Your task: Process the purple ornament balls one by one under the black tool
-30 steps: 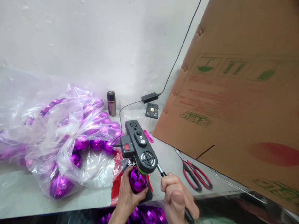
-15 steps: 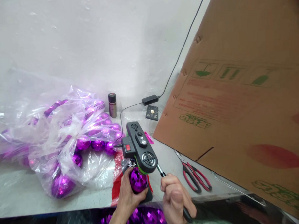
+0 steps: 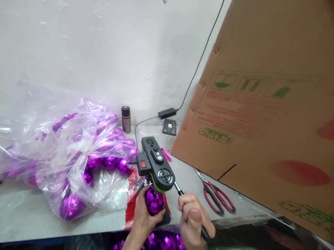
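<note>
My left hand point(image 3: 144, 214) is closed around a shiny purple mirrored ball point(image 3: 154, 200), keeping it beneath the front end of a black-and-green machine point(image 3: 157, 164). The machine has a red switch and round vents on top; its working part under the head is hidden. My right hand point(image 3: 195, 221) grips the black handle of a lever point(image 3: 205, 234) that sticks out of the machine's right side. Under the ball lie the machine's dark base and a red sheet point(image 3: 130, 211).
Purple balls in a clear plastic bag point(image 3: 82, 154) cover the left of the table point(image 3: 27, 223). Red-handled scissors point(image 3: 218, 198) lie at right, beside a large cardboard box point(image 3: 252, 117). Behind are a spray can point(image 3: 126, 119), a power adapter point(image 3: 167, 113) and a small black scale-like device point(image 3: 169, 127).
The view has shifted slightly. My right hand and the lever have moved a little left and down; my left hand still holds the ball in place.
</note>
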Demonstrator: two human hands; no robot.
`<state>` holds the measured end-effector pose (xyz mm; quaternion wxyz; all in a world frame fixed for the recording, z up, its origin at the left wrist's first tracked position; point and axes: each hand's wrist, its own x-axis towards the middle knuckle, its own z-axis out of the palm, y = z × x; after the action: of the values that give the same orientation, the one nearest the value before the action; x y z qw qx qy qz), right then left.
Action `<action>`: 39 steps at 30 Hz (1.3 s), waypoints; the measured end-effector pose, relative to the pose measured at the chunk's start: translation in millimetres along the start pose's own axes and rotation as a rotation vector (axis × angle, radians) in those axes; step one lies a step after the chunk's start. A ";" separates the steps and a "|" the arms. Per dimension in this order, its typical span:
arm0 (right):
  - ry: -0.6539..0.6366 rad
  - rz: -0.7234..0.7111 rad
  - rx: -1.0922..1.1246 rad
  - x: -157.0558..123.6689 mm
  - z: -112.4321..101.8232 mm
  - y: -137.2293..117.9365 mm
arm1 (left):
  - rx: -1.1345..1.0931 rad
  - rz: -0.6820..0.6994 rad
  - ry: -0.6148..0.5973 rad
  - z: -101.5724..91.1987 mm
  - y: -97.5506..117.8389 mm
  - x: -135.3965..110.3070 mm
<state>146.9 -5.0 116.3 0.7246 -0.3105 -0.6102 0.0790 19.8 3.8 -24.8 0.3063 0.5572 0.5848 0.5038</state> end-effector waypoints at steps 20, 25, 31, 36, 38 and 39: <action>0.036 0.022 -0.003 -8.9 0.3 9.9 | -0.018 -0.040 -0.049 -4.7 16.7 4.4; 0.023 0.014 -0.038 -21.4 -3.3 15.3 | -0.007 -0.046 -0.060 -4.8 19.5 5.0; 0.058 -0.060 -0.058 -42.0 0.3 25.0 | -0.001 -0.042 -0.069 -5.0 25.3 5.8; 0.019 -0.036 -0.054 -26.1 -2.3 15.4 | -0.015 -0.051 -0.084 -8.5 28.6 6.6; 0.032 0.005 -0.044 -4.9 -0.7 3.0 | -0.020 -0.061 -0.089 -9.2 29.0 7.8; 0.041 0.036 -0.043 7.5 1.4 -4.4 | -0.027 -0.068 -0.093 -9.2 28.9 8.5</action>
<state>146.3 -4.3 125.0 0.7286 -0.3385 -0.5910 0.0725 19.6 5.9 6.7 0.3574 0.5554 0.5819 0.4745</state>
